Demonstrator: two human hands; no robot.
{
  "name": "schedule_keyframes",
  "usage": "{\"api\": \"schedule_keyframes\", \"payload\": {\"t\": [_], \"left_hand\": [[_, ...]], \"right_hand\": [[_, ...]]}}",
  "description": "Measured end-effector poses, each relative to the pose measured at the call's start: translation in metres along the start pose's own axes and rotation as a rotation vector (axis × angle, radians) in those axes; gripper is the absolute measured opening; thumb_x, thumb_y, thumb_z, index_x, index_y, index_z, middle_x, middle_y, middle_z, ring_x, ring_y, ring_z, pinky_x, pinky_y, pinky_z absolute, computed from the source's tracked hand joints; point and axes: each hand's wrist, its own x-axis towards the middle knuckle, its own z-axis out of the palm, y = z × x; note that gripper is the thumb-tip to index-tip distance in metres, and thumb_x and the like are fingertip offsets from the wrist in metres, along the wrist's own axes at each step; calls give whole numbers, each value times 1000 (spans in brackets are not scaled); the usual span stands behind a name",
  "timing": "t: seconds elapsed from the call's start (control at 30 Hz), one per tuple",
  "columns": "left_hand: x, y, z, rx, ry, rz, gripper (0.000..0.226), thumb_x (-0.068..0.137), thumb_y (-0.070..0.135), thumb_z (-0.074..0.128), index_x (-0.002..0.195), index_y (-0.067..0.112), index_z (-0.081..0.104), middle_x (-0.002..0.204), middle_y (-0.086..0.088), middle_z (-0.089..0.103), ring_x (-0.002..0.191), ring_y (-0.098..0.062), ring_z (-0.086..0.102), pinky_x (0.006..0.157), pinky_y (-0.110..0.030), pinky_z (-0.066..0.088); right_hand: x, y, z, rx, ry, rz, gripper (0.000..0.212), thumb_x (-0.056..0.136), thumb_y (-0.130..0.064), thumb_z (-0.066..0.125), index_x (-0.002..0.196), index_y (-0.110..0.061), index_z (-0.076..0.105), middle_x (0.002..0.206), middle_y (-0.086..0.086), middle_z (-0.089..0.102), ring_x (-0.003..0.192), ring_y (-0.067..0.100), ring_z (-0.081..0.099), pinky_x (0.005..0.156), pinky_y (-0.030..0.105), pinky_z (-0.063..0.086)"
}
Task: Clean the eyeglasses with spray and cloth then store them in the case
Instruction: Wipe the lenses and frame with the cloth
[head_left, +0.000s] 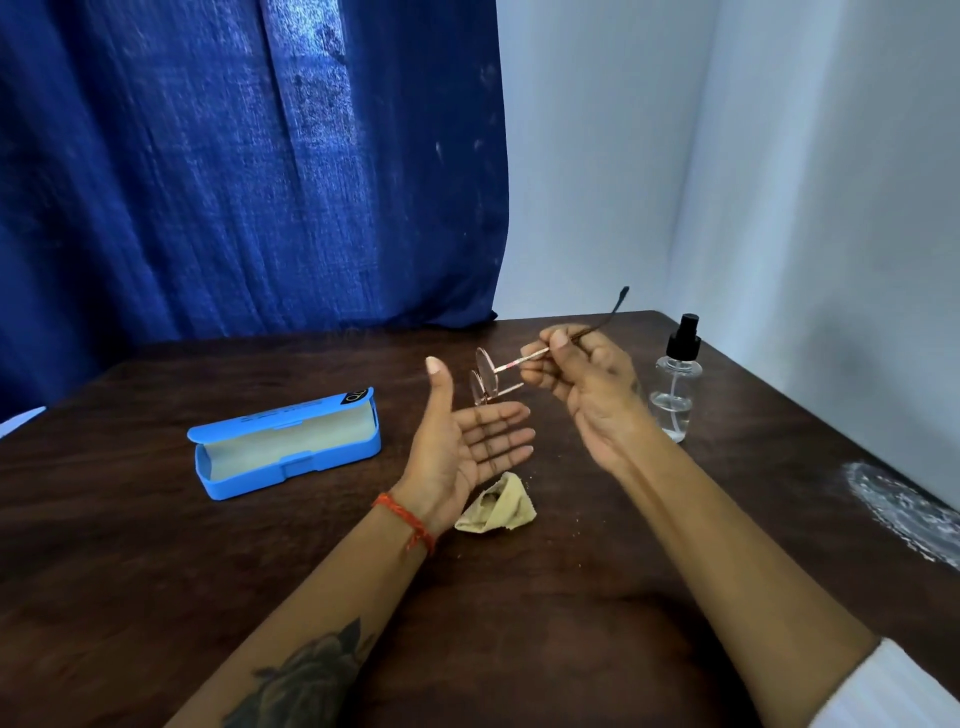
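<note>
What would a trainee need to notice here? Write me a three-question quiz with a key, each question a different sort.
1. True or false: the blue plastic eyeglass case on the dark wooden table lies shut.
2. Multiple choice: the thin metal-framed round eyeglasses are held by A) the left hand, B) the right hand, C) neither hand.
3. Fill the blank: the crumpled beige cleaning cloth lies on the table just below the open ____ hand.

Key
1. False: its lid stands open and the pale lining shows.
2. B: its fingers pinch one temple arm, with the clear spray bottle with a black pump top standing untouched to the right of it.
3. left
</note>
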Motion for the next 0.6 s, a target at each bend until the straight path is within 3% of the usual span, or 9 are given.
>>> {"api": "schedule_keyframes", "payload": {"t": [0.17, 0.3, 0.43, 0.6], "left_hand": [[6, 11, -14, -283, -13, -128, 88, 84, 70, 23, 107, -7, 57, 103, -22, 68, 96, -31, 65, 77, -40, 53], [3, 23, -22, -322, -9, -37, 42, 95, 36, 41, 94, -2, 60, 77, -12, 73, 71, -21, 71, 67, -36, 59], [5, 26, -24, -256, 11, 38, 25, 95, 13, 42, 89, 0, 62, 69, -9, 72, 65, -16, 71, 66, -31, 59], [12, 17, -25, -156, 99, 175, 19, 93, 11, 48, 99, -2, 60, 78, -10, 72, 71, -19, 72, 73, -32, 59]], "right_hand": [[-2, -18, -8, 130, -220, 62, 10, 83, -15, 50, 88, -8, 56, 66, -1, 67, 61, 8, 63, 59, 18, 53], [0, -24, -17, 122, -273, 106, 18, 80, -17, 51, 95, -9, 59, 63, -3, 63, 60, 6, 59, 56, 17, 51], [5, -22, -26, 40, -165, 120, 21, 85, -15, 53, 104, -11, 62, 60, -4, 61, 56, 5, 56, 54, 15, 49], [9, -7, -28, -141, 138, 101, 17, 88, -10, 59, 103, -15, 53, 58, -4, 69, 50, 5, 58, 47, 15, 45]]}}
